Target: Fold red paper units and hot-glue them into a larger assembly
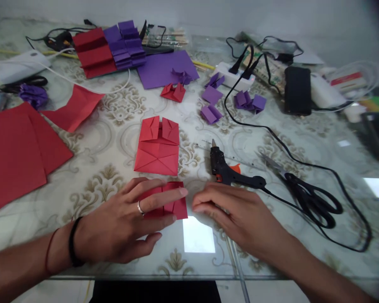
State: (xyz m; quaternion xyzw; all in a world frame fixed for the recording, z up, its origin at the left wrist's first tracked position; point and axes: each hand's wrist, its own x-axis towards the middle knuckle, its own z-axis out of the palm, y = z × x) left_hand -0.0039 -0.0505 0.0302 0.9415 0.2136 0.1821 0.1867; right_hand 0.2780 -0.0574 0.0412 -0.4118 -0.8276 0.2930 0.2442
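Observation:
My left hand [123, 223] lies flat with spread fingers over a folded red paper [178, 207], pressing it against the table. A ring is on one finger, and the hand covers much of the paper's left part. Just right of the paper, my right hand [236, 214] is curled with its fingertips together, apart from the paper. Nothing shows between those fingers. Above the left hand rests another red folded paper [158, 155] with creases and two raised flaps. A black glue gun [221, 162] lies beyond the right hand, its nozzle pointing away.
Black-handled scissors [306, 193] lie at right, inside a loop of black cord [337, 172]. Red sheets [15, 151] cover the left side. Purple folded pieces [211, 113], a small red piece [173, 91] and a white power strip [232, 76] stand farther back. A phone [297, 90] lies back right.

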